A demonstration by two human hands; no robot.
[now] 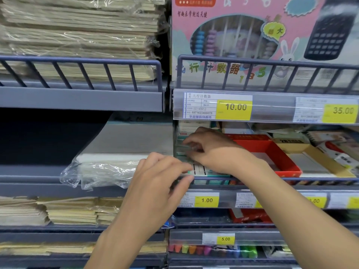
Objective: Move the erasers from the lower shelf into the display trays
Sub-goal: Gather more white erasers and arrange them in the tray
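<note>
Head view. Centre of frame: a clear plastic display tray sits on the middle shelf, behind a blue-grey wire rail. It holds rows of small white block erasers in green-and-black paper sleeves, packed on edge, side by side.

Right hand reaches over the rail into the tray, fingers curled down among the erasers at the tray's left side. It looks to be pinching or pressing one into the row; the blur hides which, so I cannot tell its grip state.

Left hand is just below and left of the tray front, fingers bent, thumb tip near the rail. Something may be between thumb and fingers, but it is not resolvable; grip state undetermined.

Right of the tray: an open red cardboard box, touching or just beside it.

Handling judgement: erasers of this kind are light, slightly rubbery and firm, not fragile. The paper sleeve is smoother than the bare ends and may slide off, so pinch across the two broad sleeved faces near the middle. Several can go as one stack if squeezed end to end. Rows are tight; insert on edge, then press flush.
</note>
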